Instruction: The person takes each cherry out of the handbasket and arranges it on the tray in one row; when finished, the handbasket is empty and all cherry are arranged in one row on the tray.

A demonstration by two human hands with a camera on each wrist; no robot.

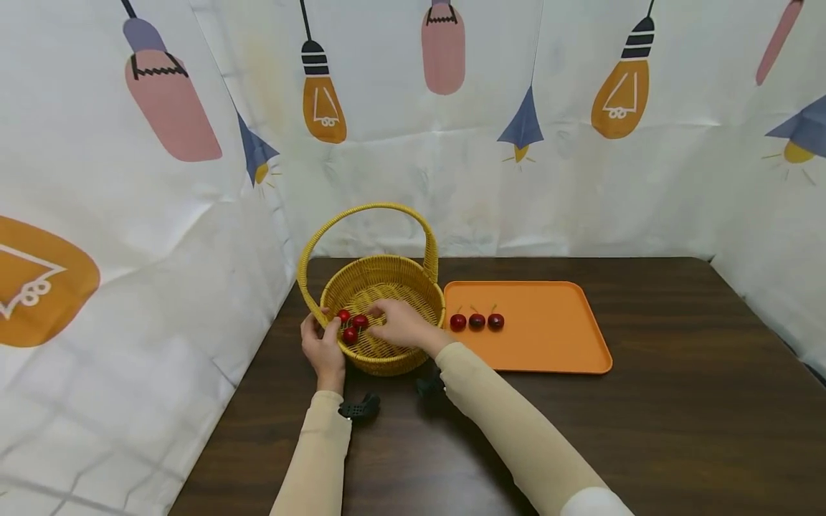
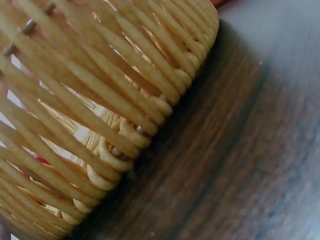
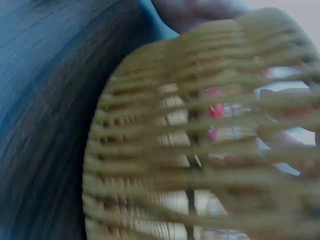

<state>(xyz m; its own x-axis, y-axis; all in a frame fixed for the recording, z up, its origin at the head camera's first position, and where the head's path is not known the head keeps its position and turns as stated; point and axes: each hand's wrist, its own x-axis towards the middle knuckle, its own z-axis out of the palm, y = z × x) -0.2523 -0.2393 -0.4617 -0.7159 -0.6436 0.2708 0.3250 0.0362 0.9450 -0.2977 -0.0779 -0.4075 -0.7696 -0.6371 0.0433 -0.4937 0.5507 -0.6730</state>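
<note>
A yellow woven basket [image 1: 381, 367] with a tall arched handle stands at the left of the table. My left hand [image 1: 320, 349] grips its left rim near the foot of the handle, the thumb over the edge. Three red cherries [image 1: 350, 336] lie inside, close to that hand. Over the basket's inside is my right hand [image 1: 405, 326], its thumb and forefinger parted just right of the nearest cherry [image 1: 360, 322]. Both wrist views are filled largely by the basket's weave [image 2: 100, 65], with red cherries [image 3: 216, 110] partly visible through it in the right wrist view.
Right of the basket lies an orange tray [image 1: 548, 322]. Three dark red cherries [image 1: 477, 321] with stems sit in a row at its left side. The dark wooden table [image 1: 677, 401] meets a patterned cloth [image 1: 568, 201] behind and at the left.
</note>
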